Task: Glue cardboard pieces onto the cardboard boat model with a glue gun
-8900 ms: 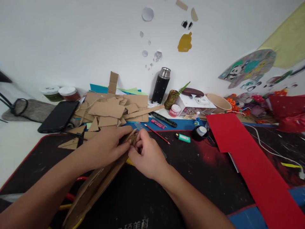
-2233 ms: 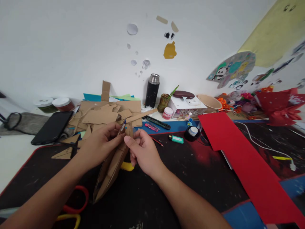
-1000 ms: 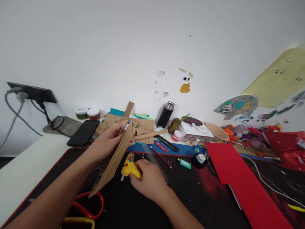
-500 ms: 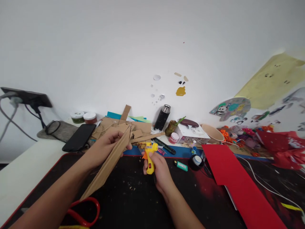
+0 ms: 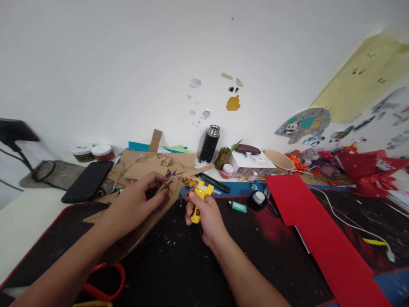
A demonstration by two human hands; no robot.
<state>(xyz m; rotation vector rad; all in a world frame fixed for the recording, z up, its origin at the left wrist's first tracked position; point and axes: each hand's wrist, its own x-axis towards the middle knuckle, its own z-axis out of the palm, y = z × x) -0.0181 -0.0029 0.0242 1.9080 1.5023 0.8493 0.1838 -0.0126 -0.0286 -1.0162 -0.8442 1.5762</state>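
My left hand (image 5: 137, 204) is closed on a long, folded piece of cardboard (image 5: 153, 219), gripping it near its far end. A slim pointed thing (image 5: 168, 181) pokes up by the fingers; I cannot make out what it is. A yellow hot glue gun (image 5: 202, 192) is in my right hand (image 5: 207, 217), its fingers wrapped round the handle. The gun's grimy, brownish nozzle end points left at the cardboard's far end; whether they touch is unclear. Red-handled scissors (image 5: 107, 292) lie below my left forearm, partly hidden.
Cardboard scraps (image 5: 143, 166) are heaped behind my left hand, beside a black phone (image 5: 87, 181). A black flask (image 5: 210, 145) stands by the wall. A green lighter (image 5: 238, 207), a small black pot (image 5: 255, 200) and a red sheet (image 5: 319, 238) lie to the right.
The cardboard has turned so that more of its inner face shows, with my left hand now over it. The glue gun has tilted and its nozzle points up-left. The camera view has shifted.
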